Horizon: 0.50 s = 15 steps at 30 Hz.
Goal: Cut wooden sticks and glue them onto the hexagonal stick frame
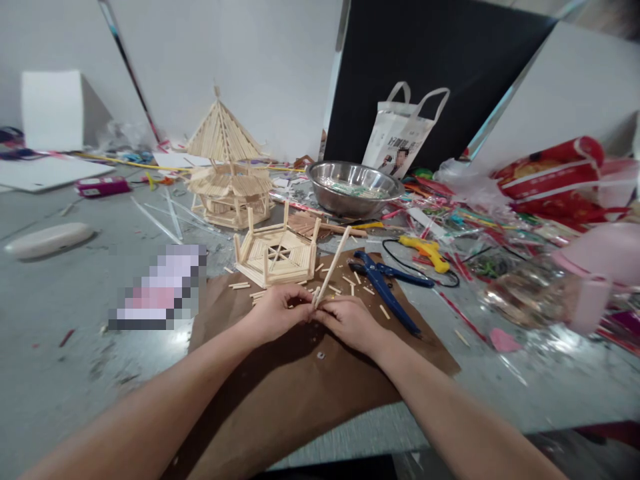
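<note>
centre of frame: left hand (pixel 283 312) pinched narrow on a short stick (pixel 316 295); right hand (pixel 350 321) pinched narrow on a long stick (pixel 334 267), which leans toward upper right. the 2 sets of fingertips meet; i cannot tell if the sticks touch. my judgement: low, light grip, wrists braced, so the free end doesn't swing into the hexagonal stick frame (pixel 277 275), upper left of the hands. blue cutters (pixel 383 287) at right, near.
</note>
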Each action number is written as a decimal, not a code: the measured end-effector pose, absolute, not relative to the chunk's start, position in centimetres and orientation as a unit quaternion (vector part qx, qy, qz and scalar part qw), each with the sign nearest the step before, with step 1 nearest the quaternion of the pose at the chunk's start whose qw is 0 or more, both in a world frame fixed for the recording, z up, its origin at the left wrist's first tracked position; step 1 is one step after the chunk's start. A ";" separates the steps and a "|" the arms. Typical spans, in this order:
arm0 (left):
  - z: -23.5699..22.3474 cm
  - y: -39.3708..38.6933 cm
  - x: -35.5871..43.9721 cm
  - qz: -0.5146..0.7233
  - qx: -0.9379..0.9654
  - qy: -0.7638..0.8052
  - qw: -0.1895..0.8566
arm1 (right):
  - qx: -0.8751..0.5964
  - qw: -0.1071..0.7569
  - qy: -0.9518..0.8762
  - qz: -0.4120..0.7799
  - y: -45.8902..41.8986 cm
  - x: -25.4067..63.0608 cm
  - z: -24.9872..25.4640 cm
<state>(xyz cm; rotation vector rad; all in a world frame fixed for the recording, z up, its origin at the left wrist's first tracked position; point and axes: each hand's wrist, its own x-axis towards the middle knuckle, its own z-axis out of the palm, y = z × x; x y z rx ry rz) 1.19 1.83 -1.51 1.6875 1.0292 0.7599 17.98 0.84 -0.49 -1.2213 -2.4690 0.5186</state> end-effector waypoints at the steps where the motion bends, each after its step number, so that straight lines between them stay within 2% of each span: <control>1: -1.6 1.8 1.2 0.312 0.702 0.422 0.481 | -0.432 0.164 -0.870 0.171 0.8 17.9 -0.5; 5: -1.6 1.8 1.2 0.312 0.725 0.418 0.451 | -0.445 0.143 -0.874 0.131 0.8 17.8 -0.7; 15: -1.2 1.7 1.3 0.324 0.760 0.411 0.385 | -0.434 0.156 -0.877 0.133 0.7 17.7 -1.0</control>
